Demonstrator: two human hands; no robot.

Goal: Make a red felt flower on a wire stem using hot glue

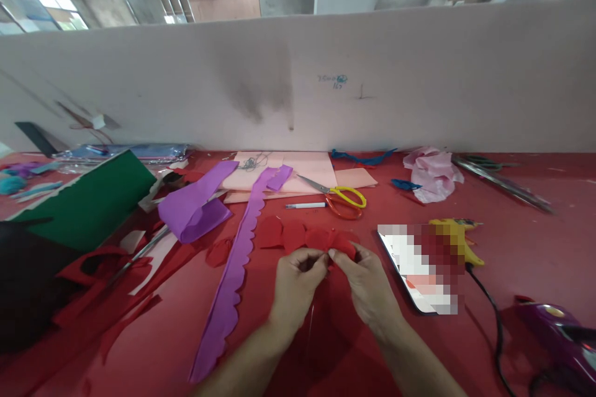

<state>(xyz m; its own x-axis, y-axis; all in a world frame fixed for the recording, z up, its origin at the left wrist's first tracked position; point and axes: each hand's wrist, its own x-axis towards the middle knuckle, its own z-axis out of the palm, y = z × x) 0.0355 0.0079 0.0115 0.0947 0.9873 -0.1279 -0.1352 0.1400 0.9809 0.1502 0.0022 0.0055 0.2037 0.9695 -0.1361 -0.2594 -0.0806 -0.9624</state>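
Both hands meet in the middle of the red table, pinching a thin red petal-shaped piece (345,243). My left hand (298,276) has thumb and forefinger closed at its lower left edge. From the other side, my right hand (365,276) grips it with the thumb on top. Just beyond the fingers lie several rounded red pieces (270,233) in a row; whether they join the held one I cannot tell. To the left of my left hand runs a long purple strip (233,285) with a scalloped edge.
Scissors (333,192) with yellow and orange handles and a white pen (305,205) lie beyond my hands. On the right are a phone (412,267), a yellow glue gun (459,239) with a black cord, and a purple device (559,335). A green board (93,205) leans left.
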